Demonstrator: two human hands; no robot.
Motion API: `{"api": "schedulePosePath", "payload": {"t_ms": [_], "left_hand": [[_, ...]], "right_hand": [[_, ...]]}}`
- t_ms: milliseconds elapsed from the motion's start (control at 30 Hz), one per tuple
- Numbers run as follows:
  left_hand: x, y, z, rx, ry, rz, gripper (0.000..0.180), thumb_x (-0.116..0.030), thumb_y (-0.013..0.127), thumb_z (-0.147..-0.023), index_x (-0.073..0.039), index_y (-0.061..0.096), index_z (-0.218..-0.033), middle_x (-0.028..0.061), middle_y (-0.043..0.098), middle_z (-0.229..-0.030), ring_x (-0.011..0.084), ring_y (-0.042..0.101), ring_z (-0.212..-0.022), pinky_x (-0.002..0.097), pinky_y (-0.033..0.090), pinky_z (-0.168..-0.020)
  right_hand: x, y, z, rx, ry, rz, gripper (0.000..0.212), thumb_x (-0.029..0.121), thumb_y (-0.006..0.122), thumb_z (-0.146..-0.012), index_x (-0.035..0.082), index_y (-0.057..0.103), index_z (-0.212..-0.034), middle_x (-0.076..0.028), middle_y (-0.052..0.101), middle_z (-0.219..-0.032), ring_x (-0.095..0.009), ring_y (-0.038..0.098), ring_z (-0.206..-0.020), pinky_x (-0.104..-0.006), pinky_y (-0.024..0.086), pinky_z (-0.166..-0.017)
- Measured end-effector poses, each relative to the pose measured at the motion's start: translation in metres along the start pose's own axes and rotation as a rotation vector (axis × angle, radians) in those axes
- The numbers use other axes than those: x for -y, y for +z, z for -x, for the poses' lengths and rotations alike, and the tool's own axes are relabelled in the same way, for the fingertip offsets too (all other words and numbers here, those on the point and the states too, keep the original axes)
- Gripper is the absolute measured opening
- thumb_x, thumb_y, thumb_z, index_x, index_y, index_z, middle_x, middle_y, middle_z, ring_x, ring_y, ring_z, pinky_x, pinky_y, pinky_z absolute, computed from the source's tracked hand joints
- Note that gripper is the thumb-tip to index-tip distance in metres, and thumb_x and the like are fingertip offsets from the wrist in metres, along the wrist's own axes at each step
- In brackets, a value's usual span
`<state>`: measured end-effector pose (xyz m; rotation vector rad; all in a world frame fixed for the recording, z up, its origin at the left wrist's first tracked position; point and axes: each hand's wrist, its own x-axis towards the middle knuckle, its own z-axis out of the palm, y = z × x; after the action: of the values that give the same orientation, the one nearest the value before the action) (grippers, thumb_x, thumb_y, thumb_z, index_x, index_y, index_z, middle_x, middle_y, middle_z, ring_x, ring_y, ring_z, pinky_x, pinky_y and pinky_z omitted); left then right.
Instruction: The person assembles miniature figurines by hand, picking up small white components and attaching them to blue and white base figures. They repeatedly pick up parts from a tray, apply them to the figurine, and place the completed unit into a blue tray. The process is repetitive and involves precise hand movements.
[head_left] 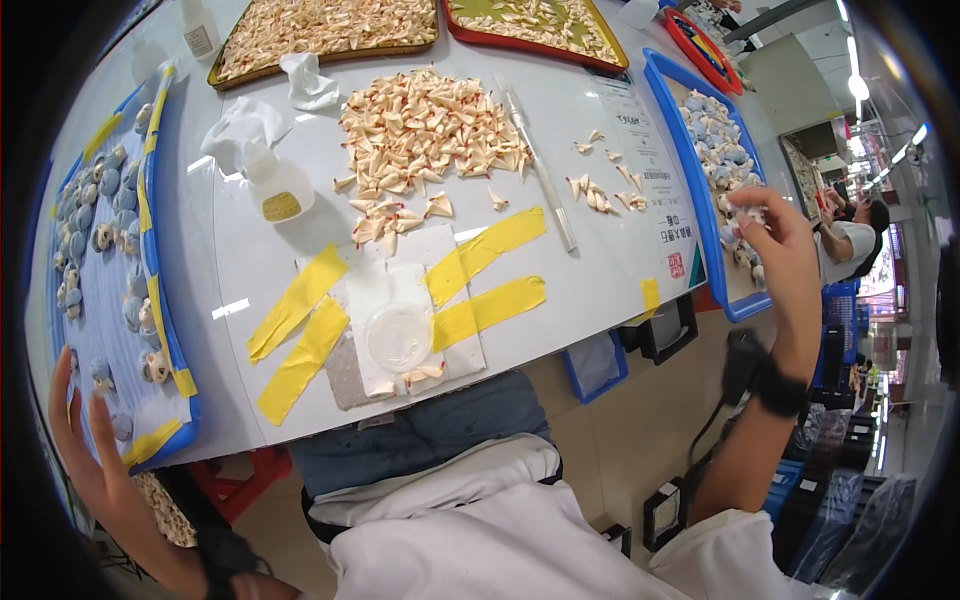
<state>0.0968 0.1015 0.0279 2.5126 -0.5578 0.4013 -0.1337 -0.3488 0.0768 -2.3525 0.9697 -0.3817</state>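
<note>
My left hand (92, 450), fingers spread and nothing in it, hovers at the near edge of the left blue tray (172, 310). That tray holds rows of small blue-and-cream figure heads (103, 237) on a pale lining. Over the right blue tray (712, 255) my right hand (778, 240) has its fingers bent together in a pinch; what sits between them is hard to make out. Heaped in this tray are small pale-blue and white pieces (718, 140). Between the hands, a round clear dish (398, 337) rests on a white pad (465, 358).
A pile of cream, red-tipped pointed pieces (430, 130) lies mid-table beside a long pen-like stick (545, 180). Yellow tape (490, 255) flanks the pad. A squat bottle (280, 190) stands left; filled trays (325, 45) sit at the back. A co-worker (855, 240) is far right.
</note>
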Motion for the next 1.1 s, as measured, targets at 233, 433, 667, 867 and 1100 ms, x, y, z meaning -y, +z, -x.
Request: {"api": "schedulePosePath", "payload": {"t_ms": [233,433,667,867,1100], "left_hand": [[0.063,-0.027,-0.001,0.332,-0.274,-0.053,0.038,-0.032,0.039,-0.092,-0.006,0.047,-0.120,0.0102,0.048,-0.116,0.0184,0.045,-0.108,0.0310,0.036,-0.091],[0.006,-0.019,0.005,0.390,-0.160,-0.133,0.022,-0.014,0.046,-0.088,-0.002,0.052,-0.106,0.0081,0.051,-0.104,0.0143,0.048,-0.093,0.0266,0.038,-0.079],[0.001,-0.004,-0.006,0.173,-0.088,0.154,0.018,-0.007,0.044,-0.088,-0.001,0.052,-0.103,0.0077,0.051,-0.107,0.0127,0.048,-0.089,0.0257,0.039,-0.074],[-0.034,0.015,0.010,0.073,0.029,0.522,0.028,-0.023,0.055,-0.085,-0.003,0.052,-0.104,0.0111,0.048,-0.113,0.0131,0.050,-0.084,0.0232,0.039,-0.071],[-0.078,0.028,0.033,0.241,-0.046,0.939,0.028,-0.024,0.057,-0.081,-0.002,0.050,-0.097,0.0139,0.048,-0.099,0.0153,0.051,-0.076,0.0214,0.040,-0.062]], "right_hand": [[-0.037,-0.020,-0.005,0.067,-0.022,0.517,0.026,0.001,0.055,-0.069,0.004,0.057,-0.095,-0.012,0.056,-0.099,-0.025,0.054,-0.089,-0.0311,0.043,-0.077],[0.032,0.026,-0.018,0.119,-0.170,0.231,0.020,0.003,0.059,-0.067,0.002,0.058,-0.087,-0.010,0.058,-0.084,-0.023,0.053,-0.076,-0.0311,0.043,-0.069],[0.038,0.068,-0.031,0.170,-0.330,0.366,0.013,0.010,0.062,-0.065,0.002,0.058,-0.075,-0.005,0.053,-0.071,-0.018,0.048,-0.067,-0.0272,0.037,-0.062],[0.033,0.064,-0.024,0.087,-0.280,0.242,0.012,0.007,0.062,-0.063,0.002,0.055,-0.071,-0.006,0.053,-0.071,-0.018,0.049,-0.066,-0.0284,0.038,-0.062],[0.031,0.067,-0.023,0.064,-0.498,0.380,0.009,0.004,0.061,-0.066,0.004,0.055,-0.072,-0.010,0.052,-0.078,-0.028,0.049,-0.084,-0.0351,0.040,-0.072]]}}
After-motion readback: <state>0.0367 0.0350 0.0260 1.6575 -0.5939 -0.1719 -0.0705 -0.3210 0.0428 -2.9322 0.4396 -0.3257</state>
